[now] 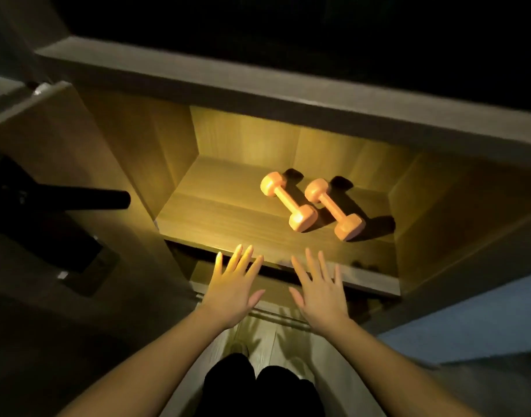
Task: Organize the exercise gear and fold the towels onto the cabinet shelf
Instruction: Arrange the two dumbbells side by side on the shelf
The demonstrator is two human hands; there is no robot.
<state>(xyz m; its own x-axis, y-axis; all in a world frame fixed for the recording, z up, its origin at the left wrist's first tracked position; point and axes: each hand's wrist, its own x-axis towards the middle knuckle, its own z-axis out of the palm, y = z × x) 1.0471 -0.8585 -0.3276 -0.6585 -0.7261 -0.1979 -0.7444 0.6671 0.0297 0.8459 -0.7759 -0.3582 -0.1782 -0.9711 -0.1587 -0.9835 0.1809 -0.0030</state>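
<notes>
Two orange dumbbells lie side by side on the lit wooden cabinet shelf, right of its middle: the left dumbbell and the right dumbbell, both angled toward the front right. My left hand and my right hand hover in front of the shelf's front edge, palms down, fingers spread and straight, holding nothing. Both hands are short of the dumbbells. No towels are in view.
A thick grey cabinet top runs above the shelf. An open cabinet door stands at the left, with a black cylindrical bar sticking out beside it. A lower dark compartment lies under the shelf. Blue-grey fabric is at the right.
</notes>
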